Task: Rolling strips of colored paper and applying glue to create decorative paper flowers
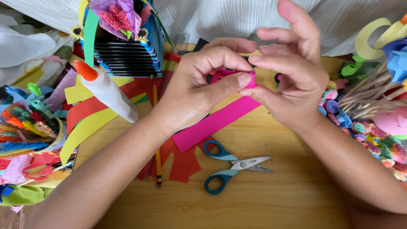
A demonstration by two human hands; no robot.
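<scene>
While both hands (199, 87) (292, 80) pinch pink paper roll (251, 80), basket (57, 138) at left holds fringed paper stems (25, 123)

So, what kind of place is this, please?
Probably a home craft table for paper work: a white glue bottle with orange cap, blue-handled scissors, and both hands rolling a pink paper strip.
</scene>
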